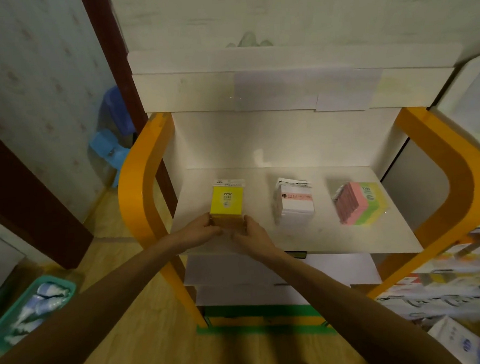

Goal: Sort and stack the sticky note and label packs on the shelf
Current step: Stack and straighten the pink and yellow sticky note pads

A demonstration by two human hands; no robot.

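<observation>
Both hands, left (200, 226) and right (251, 231), grip the yellow pack stack (226, 203), hiding its near edge.

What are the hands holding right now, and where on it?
Both hands hold the yellow pack stack at its near end: left hand on the left corner, right hand on the right corner.

Two bare forearms, no sleeves, no rings or watch visible; left hand (201, 227) and right hand (252, 236) ungloved.
</observation>
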